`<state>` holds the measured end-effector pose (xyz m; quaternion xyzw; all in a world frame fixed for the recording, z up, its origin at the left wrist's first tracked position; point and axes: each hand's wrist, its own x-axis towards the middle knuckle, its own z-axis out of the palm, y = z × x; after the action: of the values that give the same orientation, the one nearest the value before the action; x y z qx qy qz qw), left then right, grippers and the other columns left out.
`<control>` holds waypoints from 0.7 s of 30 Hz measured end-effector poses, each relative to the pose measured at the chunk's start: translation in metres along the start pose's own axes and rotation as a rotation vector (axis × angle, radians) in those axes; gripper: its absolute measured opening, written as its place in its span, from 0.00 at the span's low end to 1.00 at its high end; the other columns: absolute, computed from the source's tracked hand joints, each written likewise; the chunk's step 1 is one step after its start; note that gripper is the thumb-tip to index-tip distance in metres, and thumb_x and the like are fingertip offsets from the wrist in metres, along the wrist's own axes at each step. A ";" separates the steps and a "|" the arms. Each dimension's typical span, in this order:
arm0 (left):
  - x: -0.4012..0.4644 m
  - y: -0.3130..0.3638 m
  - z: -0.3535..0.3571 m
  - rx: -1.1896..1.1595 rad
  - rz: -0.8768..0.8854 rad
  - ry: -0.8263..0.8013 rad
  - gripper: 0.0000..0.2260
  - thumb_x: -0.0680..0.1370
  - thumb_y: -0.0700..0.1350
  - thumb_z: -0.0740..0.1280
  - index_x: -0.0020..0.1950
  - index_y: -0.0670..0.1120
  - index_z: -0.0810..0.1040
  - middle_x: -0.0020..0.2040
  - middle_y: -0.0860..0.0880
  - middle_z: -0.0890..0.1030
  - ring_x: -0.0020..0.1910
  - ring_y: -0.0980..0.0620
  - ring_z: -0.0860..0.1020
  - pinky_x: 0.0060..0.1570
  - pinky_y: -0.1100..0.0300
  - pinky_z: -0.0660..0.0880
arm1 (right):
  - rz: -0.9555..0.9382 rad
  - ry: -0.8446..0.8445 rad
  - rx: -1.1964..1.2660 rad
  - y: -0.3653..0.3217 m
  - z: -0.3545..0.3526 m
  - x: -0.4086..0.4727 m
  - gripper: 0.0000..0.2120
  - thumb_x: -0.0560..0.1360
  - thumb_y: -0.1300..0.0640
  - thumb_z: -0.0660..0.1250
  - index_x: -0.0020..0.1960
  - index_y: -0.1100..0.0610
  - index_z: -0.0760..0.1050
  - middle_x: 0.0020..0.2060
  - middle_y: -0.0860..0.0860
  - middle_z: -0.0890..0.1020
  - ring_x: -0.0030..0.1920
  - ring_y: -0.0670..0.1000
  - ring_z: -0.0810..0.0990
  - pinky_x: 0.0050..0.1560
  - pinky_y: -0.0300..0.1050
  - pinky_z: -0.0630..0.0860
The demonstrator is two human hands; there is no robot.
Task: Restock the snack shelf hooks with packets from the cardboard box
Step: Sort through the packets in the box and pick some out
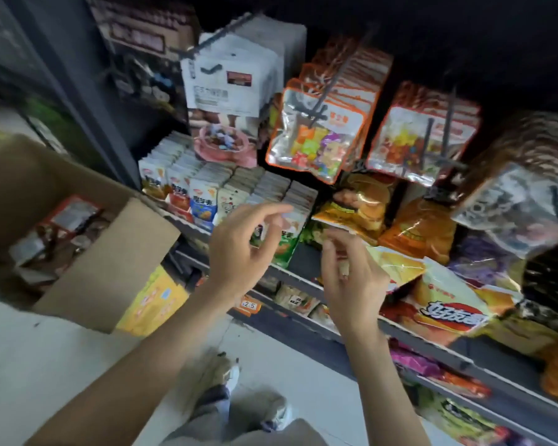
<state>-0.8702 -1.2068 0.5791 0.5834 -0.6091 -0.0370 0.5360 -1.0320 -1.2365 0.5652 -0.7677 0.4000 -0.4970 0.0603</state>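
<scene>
Both hands hang empty, left hand [239, 243] and right hand [348, 278] loosely curled; better reach back to the cardboard box [87, 239] for a packet [68, 217].

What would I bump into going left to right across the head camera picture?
Cardboard box → left hand → right hand → big chip bag → grey packets hanging at the far right.
</scene>
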 end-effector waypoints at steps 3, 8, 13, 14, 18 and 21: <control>-0.034 -0.027 -0.057 0.103 -0.040 0.121 0.09 0.79 0.40 0.62 0.51 0.41 0.82 0.41 0.52 0.82 0.40 0.51 0.80 0.43 0.50 0.76 | -0.097 -0.140 0.115 -0.034 0.042 -0.019 0.07 0.79 0.61 0.62 0.50 0.60 0.78 0.42 0.52 0.82 0.39 0.49 0.80 0.34 0.41 0.75; -0.083 -0.100 -0.164 0.340 -0.195 0.028 0.10 0.78 0.44 0.62 0.53 0.45 0.81 0.43 0.51 0.81 0.44 0.48 0.78 0.49 0.56 0.73 | -0.168 -0.456 0.121 -0.089 0.126 -0.048 0.10 0.77 0.58 0.62 0.56 0.57 0.77 0.51 0.51 0.80 0.49 0.50 0.79 0.39 0.40 0.76; -0.111 -0.187 -0.271 0.394 -0.542 -0.201 0.15 0.75 0.46 0.64 0.61 0.50 0.77 0.52 0.52 0.80 0.55 0.51 0.75 0.51 0.60 0.70 | -0.072 -0.704 0.191 -0.146 0.216 -0.068 0.14 0.75 0.58 0.61 0.58 0.56 0.77 0.56 0.53 0.78 0.57 0.54 0.78 0.49 0.47 0.77; -0.112 -0.202 -0.291 0.414 -0.561 -0.236 0.14 0.76 0.45 0.65 0.62 0.50 0.77 0.53 0.52 0.80 0.56 0.52 0.74 0.50 0.61 0.69 | -0.054 -0.716 0.200 -0.159 0.231 -0.068 0.13 0.75 0.59 0.62 0.58 0.56 0.78 0.56 0.53 0.78 0.55 0.55 0.79 0.47 0.47 0.78; -0.101 -0.261 -0.351 0.448 -0.543 -0.347 0.15 0.76 0.50 0.63 0.62 0.51 0.77 0.53 0.53 0.81 0.55 0.53 0.75 0.51 0.62 0.69 | -0.043 -0.747 0.180 -0.204 0.284 -0.054 0.12 0.75 0.59 0.63 0.56 0.57 0.78 0.54 0.52 0.80 0.44 0.54 0.80 0.40 0.41 0.73; -0.085 -0.303 -0.377 0.471 -0.490 -0.431 0.14 0.77 0.44 0.67 0.63 0.50 0.76 0.53 0.53 0.81 0.54 0.52 0.76 0.51 0.60 0.71 | -0.019 -0.773 0.179 -0.223 0.327 -0.040 0.11 0.74 0.61 0.65 0.55 0.57 0.79 0.52 0.53 0.80 0.50 0.55 0.80 0.46 0.46 0.77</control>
<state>-0.4263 -1.0203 0.4829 0.7972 -0.5421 -0.1447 0.2228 -0.6505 -1.1594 0.4828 -0.8935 0.2958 -0.2048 0.2687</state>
